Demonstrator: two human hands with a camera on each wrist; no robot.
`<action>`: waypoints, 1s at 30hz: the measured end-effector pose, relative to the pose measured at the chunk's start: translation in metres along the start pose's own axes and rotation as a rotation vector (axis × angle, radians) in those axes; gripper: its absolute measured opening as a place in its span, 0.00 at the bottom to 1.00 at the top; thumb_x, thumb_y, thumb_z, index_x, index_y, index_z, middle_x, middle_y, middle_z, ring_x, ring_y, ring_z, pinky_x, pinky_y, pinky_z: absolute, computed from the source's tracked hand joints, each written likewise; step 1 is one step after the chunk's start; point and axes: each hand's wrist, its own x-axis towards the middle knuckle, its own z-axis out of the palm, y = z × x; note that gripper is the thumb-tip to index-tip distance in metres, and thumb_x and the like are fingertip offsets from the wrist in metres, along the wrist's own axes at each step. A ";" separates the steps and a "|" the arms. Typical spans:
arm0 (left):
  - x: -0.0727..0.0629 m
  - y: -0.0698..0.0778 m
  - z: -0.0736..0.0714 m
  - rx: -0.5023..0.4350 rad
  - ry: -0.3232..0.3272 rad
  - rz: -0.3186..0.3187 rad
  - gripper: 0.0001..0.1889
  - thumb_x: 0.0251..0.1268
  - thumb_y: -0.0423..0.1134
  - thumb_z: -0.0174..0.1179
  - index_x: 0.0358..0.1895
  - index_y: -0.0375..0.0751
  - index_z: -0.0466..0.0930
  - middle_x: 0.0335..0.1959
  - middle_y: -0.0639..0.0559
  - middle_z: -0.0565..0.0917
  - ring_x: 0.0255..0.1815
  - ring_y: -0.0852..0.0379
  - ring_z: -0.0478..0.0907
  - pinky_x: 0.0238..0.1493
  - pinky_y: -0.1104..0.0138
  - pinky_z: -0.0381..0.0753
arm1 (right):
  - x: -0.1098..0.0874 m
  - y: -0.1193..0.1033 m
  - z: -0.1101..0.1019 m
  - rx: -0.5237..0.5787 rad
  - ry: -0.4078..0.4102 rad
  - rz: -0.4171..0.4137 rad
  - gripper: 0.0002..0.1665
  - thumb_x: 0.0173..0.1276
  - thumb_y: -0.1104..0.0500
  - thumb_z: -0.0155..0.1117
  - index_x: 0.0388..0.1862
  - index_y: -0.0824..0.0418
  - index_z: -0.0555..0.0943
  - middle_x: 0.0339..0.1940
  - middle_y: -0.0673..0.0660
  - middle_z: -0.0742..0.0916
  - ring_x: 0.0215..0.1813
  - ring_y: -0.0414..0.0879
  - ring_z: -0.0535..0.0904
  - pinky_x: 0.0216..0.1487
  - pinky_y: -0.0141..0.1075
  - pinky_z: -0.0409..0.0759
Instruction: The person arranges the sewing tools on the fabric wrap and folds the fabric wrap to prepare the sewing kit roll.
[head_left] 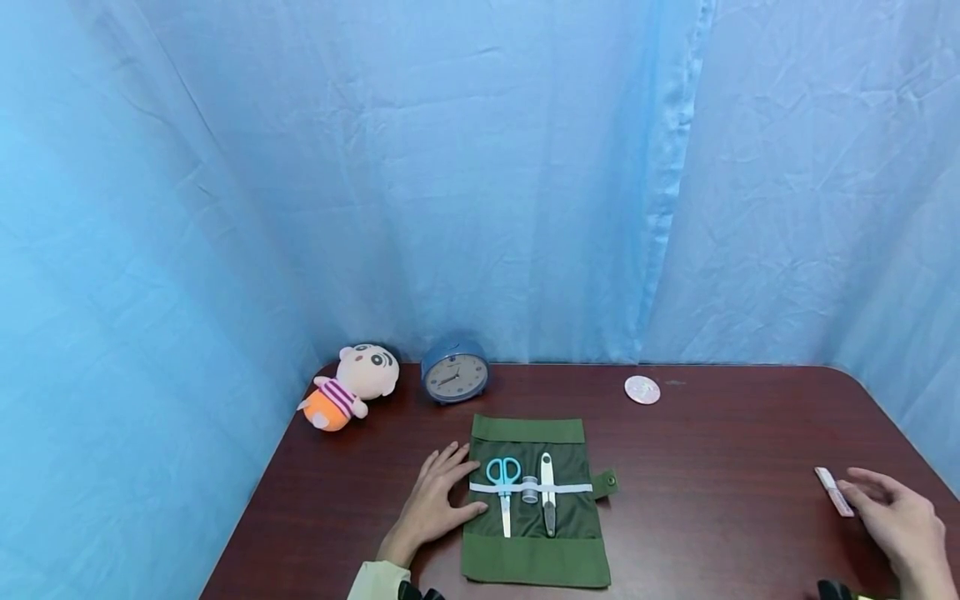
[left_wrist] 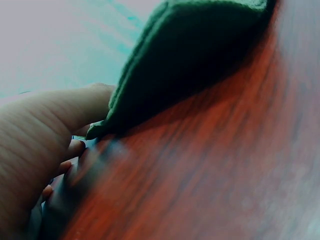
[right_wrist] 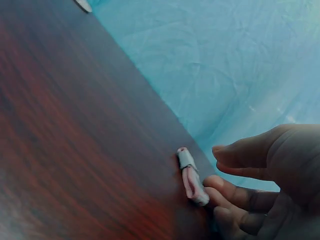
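Observation:
A green fabric roll-up pouch (head_left: 534, 560) lies unfolded on the table. Its white elastic band holds blue-handled scissors (head_left: 506, 487), a small grey-white spool (head_left: 529, 490) and a slim white-and-grey tool (head_left: 547, 492). Along the pouch's left edge rests my left hand (head_left: 435, 500), fingers spread, thumb at the cloth; the left wrist view shows that thumb beside a raised green edge (left_wrist: 165, 60). Far to the right, my right hand (head_left: 896, 521) is at a small folded white-and-pink strip (right_wrist: 192, 182). Its thumb stands apart from the other fingers, whose tips are right at the strip.
A plush doll (head_left: 348, 392) lies at the table's back left corner, with a blue alarm clock (head_left: 454, 372) next to it. Near the back edge lies a round whitish disc (head_left: 642, 390). Blue curtains (head_left: 480, 183) hang behind and beside the brown table (head_left: 712, 483).

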 end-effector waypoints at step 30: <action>-0.001 0.001 -0.002 -0.019 -0.005 0.001 0.32 0.58 0.57 0.70 0.64 0.48 0.80 0.73 0.45 0.73 0.79 0.42 0.63 0.77 0.40 0.59 | -0.012 -0.016 0.011 -0.223 0.026 -0.035 0.24 0.72 0.55 0.62 0.55 0.75 0.78 0.44 0.73 0.86 0.47 0.68 0.76 0.46 0.60 0.71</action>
